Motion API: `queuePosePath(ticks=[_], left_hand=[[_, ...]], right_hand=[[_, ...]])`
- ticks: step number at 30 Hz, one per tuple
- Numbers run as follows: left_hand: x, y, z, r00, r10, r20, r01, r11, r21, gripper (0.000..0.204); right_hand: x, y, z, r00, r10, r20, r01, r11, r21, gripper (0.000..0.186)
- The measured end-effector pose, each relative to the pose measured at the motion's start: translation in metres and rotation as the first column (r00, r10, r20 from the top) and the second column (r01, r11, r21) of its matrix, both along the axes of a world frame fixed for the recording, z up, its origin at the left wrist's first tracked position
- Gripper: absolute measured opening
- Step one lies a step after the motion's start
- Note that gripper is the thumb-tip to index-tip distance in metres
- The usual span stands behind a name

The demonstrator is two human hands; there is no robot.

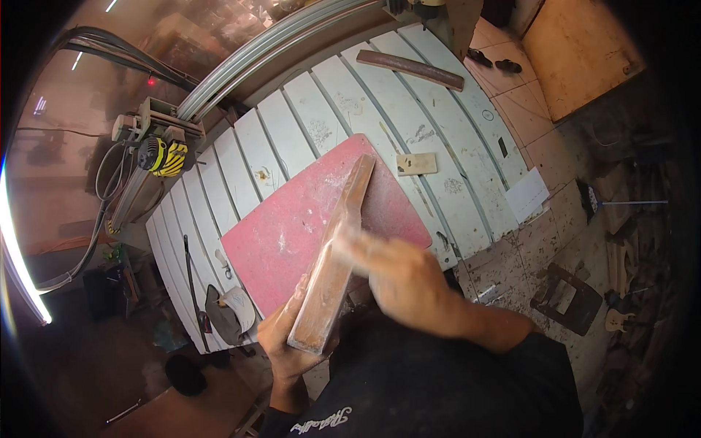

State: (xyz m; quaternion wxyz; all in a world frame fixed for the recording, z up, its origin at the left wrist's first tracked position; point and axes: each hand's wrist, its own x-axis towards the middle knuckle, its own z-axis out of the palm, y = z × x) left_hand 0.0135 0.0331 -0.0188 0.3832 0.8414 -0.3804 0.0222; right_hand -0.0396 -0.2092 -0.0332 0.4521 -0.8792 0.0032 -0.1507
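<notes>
A long, bent piece of brown wood (326, 296) is held tilted in front of me, its far end over the pink board (292, 197). Around its near end wraps my left hand (281, 332), fingers along the left side and palm beneath. My right hand (398, 274) is over the middle of the wood, its fingers touching or very close to the bend. Motion smears those fingers, so I cannot tell whether anything is in them. Pale dust marks the board and the wood's edge.
On the white slatted table (321, 120) lie a dark wooden bar (409, 69), a small beige block (416, 163), a paper sheet (526, 194) and a grey cap (226, 317). A machine head with a yellow-black striped part (171, 157) and metal rail (270, 55) stand at left and back.
</notes>
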Motion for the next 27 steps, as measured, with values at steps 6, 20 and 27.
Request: queuePosePath(ticks=[6,20,27], left_hand=[[-0.001,0.0,-0.004,0.999,0.038,-0.026,-0.038,0.999,-0.002,0.08],[-0.003,0.006,-0.008,0.999,0.016,-0.042,-0.018,0.999,-0.035,0.087],[-0.002,0.002,-0.003,1.0,0.03,-0.01,-0.029,0.999,0.031,0.088]], right_hand=[[-0.008,0.006,0.021,0.971,0.206,-0.124,-0.187,0.972,0.145,0.05],[-0.002,0.002,0.022,0.985,0.154,-0.072,-0.145,0.983,0.11,0.047],[0.01,-0.006,0.003,0.988,0.155,0.006,-0.145,0.91,0.389,0.053]])
